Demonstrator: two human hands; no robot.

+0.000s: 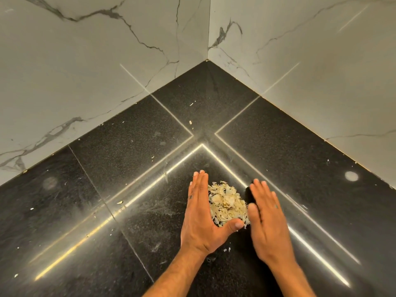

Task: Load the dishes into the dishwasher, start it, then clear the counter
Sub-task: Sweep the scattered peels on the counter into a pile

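Being corralled between two flat palms, a pile of dry papery peels (228, 203) is lying on the black granite counter (132, 142), well out from the corner where the marble-patterned wall tiles (102, 50) are meeting. The left hand (203, 213) is being pressed against the pile's left edge, fingers straight and together, thumb hooked under its near side. The right hand (265, 217) is being held just beside the pile's right edge, also flat and gripping nothing; it is blurred, so contact cannot be told. Stray flakes (190, 122) are lying scattered between the pile and the corner. The counter-clearing step is judged to be under way. Light peels are likely being squeezed out past the fingertips if the palms are closed too fast, and the scattered flakes are being missed.
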